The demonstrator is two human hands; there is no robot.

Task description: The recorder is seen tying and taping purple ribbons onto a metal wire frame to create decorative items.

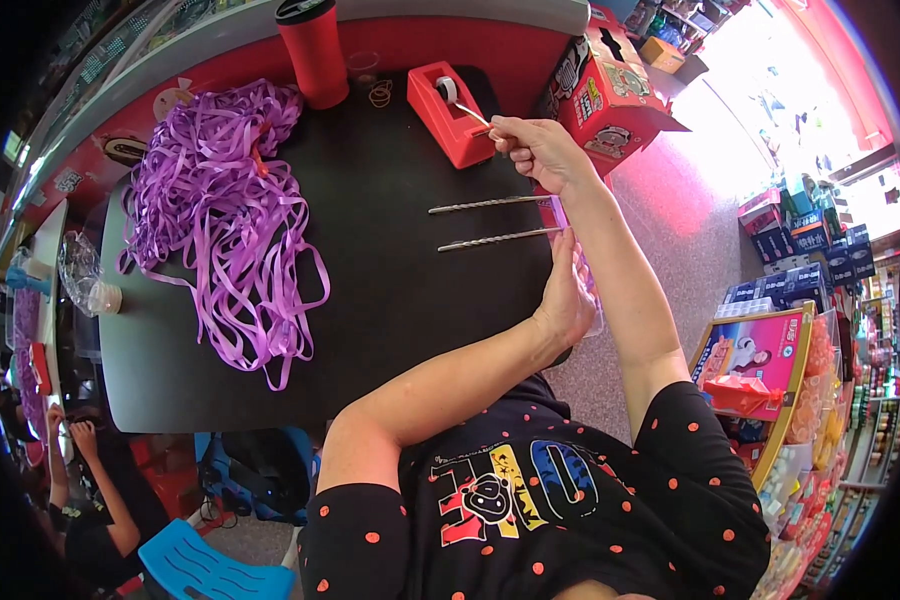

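Note:
My right hand [538, 150] pinches the end of a strip of clear tape [473, 114] drawn from the red tape dispenser [450, 115] at the table's far right. Below it, my left hand [567, 295] is closed on a purple ribbon [558, 212] at the table's right edge; its fingertips are partly hidden. Two twisted metal rods [490, 206] stick out leftward over the table, their right ends at the ribbon. A big tangled heap of purple ribbon [230, 200] lies on the left side of the black table [370, 260].
Behind the heap stands a red tumbler [313, 55], with rubber bands [380, 94] nearby. A red carton [610, 90] is beyond the table's far right corner. A blue chair [215, 565] sits at lower left, near another person's hands [75, 430]. Stocked shelves line the right.

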